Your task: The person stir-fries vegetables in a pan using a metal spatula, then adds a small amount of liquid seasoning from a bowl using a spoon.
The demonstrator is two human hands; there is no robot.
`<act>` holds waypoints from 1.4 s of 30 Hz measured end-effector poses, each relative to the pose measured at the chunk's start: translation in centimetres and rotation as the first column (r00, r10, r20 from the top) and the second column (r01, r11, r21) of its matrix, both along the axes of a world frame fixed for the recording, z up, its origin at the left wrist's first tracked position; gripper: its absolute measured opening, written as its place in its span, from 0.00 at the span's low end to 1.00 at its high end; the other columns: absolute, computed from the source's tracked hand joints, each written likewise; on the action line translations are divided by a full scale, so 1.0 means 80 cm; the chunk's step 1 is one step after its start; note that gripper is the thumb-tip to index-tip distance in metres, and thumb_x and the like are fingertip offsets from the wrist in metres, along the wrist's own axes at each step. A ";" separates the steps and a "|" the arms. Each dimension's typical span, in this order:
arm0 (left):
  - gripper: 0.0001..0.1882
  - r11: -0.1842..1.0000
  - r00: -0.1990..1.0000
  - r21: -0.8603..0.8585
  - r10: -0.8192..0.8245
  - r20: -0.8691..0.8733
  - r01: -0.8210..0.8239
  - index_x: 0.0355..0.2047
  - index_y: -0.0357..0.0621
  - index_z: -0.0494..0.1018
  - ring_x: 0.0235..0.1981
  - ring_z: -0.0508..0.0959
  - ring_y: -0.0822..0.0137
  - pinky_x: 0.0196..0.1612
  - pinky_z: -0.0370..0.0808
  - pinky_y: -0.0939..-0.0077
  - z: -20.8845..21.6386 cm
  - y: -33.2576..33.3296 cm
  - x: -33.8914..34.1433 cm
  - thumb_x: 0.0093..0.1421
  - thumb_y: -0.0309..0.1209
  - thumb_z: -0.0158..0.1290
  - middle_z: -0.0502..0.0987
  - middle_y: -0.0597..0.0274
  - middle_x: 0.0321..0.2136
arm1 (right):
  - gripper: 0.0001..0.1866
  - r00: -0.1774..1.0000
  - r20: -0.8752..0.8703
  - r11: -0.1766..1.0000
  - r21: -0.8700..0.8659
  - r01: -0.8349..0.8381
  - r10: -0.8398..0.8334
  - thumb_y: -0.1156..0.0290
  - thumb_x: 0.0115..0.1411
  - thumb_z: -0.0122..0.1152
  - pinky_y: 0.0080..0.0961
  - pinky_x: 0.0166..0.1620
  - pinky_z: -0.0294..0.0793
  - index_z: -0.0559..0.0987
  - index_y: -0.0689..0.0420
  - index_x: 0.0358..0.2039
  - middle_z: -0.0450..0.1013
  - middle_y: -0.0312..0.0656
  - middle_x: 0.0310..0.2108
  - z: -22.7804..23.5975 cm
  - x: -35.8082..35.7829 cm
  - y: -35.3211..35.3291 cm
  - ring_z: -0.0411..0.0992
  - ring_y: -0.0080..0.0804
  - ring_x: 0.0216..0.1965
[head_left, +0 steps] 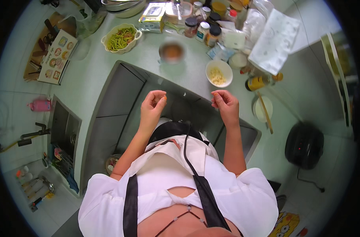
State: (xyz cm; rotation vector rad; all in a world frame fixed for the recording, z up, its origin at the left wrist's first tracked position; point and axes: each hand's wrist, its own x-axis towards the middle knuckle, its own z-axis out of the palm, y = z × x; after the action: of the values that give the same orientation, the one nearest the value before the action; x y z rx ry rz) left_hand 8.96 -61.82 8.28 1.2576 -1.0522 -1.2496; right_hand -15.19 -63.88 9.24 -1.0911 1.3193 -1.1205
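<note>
My left hand (152, 108) is raised in front of the counter's front edge, its fingers curled and the thumb pressed against them. Opposite it, my right hand (227, 108) is closed in a similar pinch, just below a white bowl (227, 81) holding pale chopped pieces (217, 76). A gap separates the two hands. Small orange spots show at both sets of fingertips; whether these are nails or something pinched I cannot tell. Beyond the hands, a small bowl with reddish-brown contents (172, 51) stands on the counter, blurred. Neither hand touches a bowl or the counter.
A scalloped dish (105, 41) of green beans stands far left. Jars (202, 31) and a soy-sauce-like bottle (259, 82) crowd the back right. Chopsticks (265, 112) rest across a small white bowl (260, 110). A sink (76, 118) lies left, a black appliance (304, 144) right.
</note>
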 end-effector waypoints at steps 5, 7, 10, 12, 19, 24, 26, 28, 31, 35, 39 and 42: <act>0.08 0.999 0.999 0.035 0.000 -0.033 0.001 0.36 0.38 0.69 0.25 0.67 0.82 0.30 0.64 0.89 -0.010 -0.066 0.020 0.55 0.26 0.50 0.69 0.72 0.24 | 0.08 1.000 -0.012 1.000 0.014 0.009 -0.009 0.71 0.57 0.53 0.13 0.29 0.72 0.75 0.62 0.32 0.70 0.33 0.25 -0.005 0.020 -0.063 0.68 0.16 0.26; 0.08 0.999 0.999 0.035 -0.042 0.016 0.042 0.34 0.38 0.69 0.24 0.66 0.82 0.28 0.64 0.89 -0.015 -0.101 0.034 0.54 0.27 0.50 0.69 0.71 0.23 | 0.08 0.998 -0.026 0.999 0.010 0.049 -0.049 0.71 0.57 0.53 0.13 0.29 0.72 0.75 0.61 0.33 0.70 0.32 0.25 -0.005 0.032 -0.082 0.67 0.15 0.26; 0.07 0.996 0.995 0.017 -0.093 0.037 0.093 0.33 0.38 0.70 0.23 0.66 0.81 0.27 0.65 0.87 -0.015 -0.155 0.053 0.54 0.27 0.51 0.69 0.70 0.23 | 0.08 0.992 -0.038 0.990 0.062 0.126 -0.124 0.71 0.57 0.53 0.13 0.28 0.71 0.75 0.61 0.33 0.69 0.32 0.25 -0.006 0.051 -0.108 0.67 0.15 0.26; 0.08 0.994 0.993 -0.003 -0.109 0.055 0.109 0.33 0.38 0.69 0.23 0.67 0.80 0.28 0.66 0.86 -0.014 -0.188 0.063 0.54 0.27 0.50 0.69 0.70 0.23 | 0.08 0.990 -0.036 0.987 0.076 0.141 -0.139 0.71 0.57 0.53 0.13 0.28 0.70 0.75 0.61 0.33 0.69 0.32 0.25 -0.008 0.062 -0.123 0.67 0.15 0.25; 0.08 0.970 0.966 0.015 -0.244 0.088 0.244 0.34 0.38 0.69 0.25 0.68 0.79 0.30 0.66 0.85 -0.039 -0.263 0.082 0.54 0.28 0.50 0.70 0.68 0.25 | 0.07 0.971 -0.120 0.976 0.034 0.213 -0.208 0.73 0.56 0.52 0.14 0.28 0.71 0.75 0.62 0.33 0.70 0.34 0.23 -0.016 0.098 -0.160 0.69 0.16 0.25; 0.09 0.954 0.954 0.031 -0.298 0.041 0.297 0.36 0.39 0.69 0.26 0.69 0.80 0.28 0.66 0.87 -0.040 -0.282 0.084 0.55 0.29 0.49 0.70 0.69 0.26 | 0.06 0.966 -0.135 0.966 0.102 0.236 -0.221 0.74 0.55 0.52 0.14 0.27 0.72 0.75 0.62 0.32 0.70 0.34 0.22 -0.024 0.095 -0.165 0.69 0.16 0.24; 0.09 0.954 0.956 0.061 -0.295 0.006 0.294 0.36 0.39 0.69 0.26 0.69 0.80 0.28 0.65 0.87 -0.041 -0.282 0.088 0.55 0.29 0.49 0.70 0.70 0.26 | 0.07 0.958 -0.165 0.965 0.077 0.250 -0.235 0.73 0.55 0.53 0.13 0.27 0.70 0.75 0.62 0.33 0.70 0.33 0.22 -0.022 0.096 -0.171 0.68 0.16 0.24; 0.09 0.949 0.950 0.055 -0.311 0.036 0.309 0.35 0.38 0.69 0.25 0.68 0.80 0.30 0.66 0.86 -0.042 -0.287 0.084 0.54 0.28 0.49 0.70 0.69 0.26 | 0.07 0.946 -0.206 0.962 0.051 0.267 -0.252 0.73 0.56 0.53 0.12 0.27 0.70 0.75 0.61 0.34 0.70 0.33 0.23 -0.020 0.094 -0.175 0.68 0.15 0.25; 0.08 0.942 0.942 0.049 -0.335 0.029 0.333 0.34 0.37 0.69 0.26 0.67 0.79 0.31 0.66 0.85 -0.036 -0.290 0.078 0.54 0.27 0.49 0.70 0.69 0.26 | 0.06 0.936 -0.197 0.951 0.049 0.305 -0.290 0.75 0.55 0.53 0.14 0.28 0.72 0.75 0.61 0.33 0.70 0.33 0.23 -0.015 0.094 -0.176 0.70 0.17 0.26; 0.08 0.929 0.929 0.046 -0.369 0.018 0.368 0.34 0.37 0.69 0.26 0.68 0.79 0.31 0.66 0.86 -0.036 -0.292 0.072 0.54 0.26 0.48 0.70 0.68 0.26 | 0.07 0.934 -0.180 0.939 0.099 0.330 -0.309 0.74 0.55 0.53 0.13 0.27 0.72 0.75 0.61 0.33 0.70 0.33 0.23 -0.011 0.087 -0.161 0.69 0.16 0.25; 0.09 0.908 0.910 0.061 -0.413 -0.045 0.415 0.36 0.39 0.68 0.26 0.69 0.80 0.29 0.65 0.87 -0.040 -0.290 0.061 0.56 0.29 0.48 0.70 0.69 0.27 | 0.06 0.916 -0.190 0.918 0.121 0.378 -0.352 0.73 0.55 0.53 0.12 0.25 0.69 0.76 0.61 0.32 0.70 0.32 0.21 -0.011 0.075 -0.145 0.68 0.15 0.23; 0.08 0.898 0.899 0.062 -0.431 -0.077 0.436 0.35 0.39 0.69 0.26 0.69 0.80 0.29 0.66 0.86 -0.040 -0.288 0.051 0.56 0.28 0.48 0.71 0.69 0.27 | 0.06 0.892 -0.233 0.901 0.108 0.419 -0.387 0.73 0.55 0.53 0.12 0.24 0.68 0.76 0.61 0.32 0.70 0.32 0.20 -0.011 0.067 -0.133 0.67 0.15 0.20</act>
State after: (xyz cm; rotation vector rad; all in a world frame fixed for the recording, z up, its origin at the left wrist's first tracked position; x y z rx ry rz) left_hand 13.06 -84.84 5.11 1.0634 -1.2948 -1.6709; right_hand -9.80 -74.55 8.33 -0.8524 1.8296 -1.2005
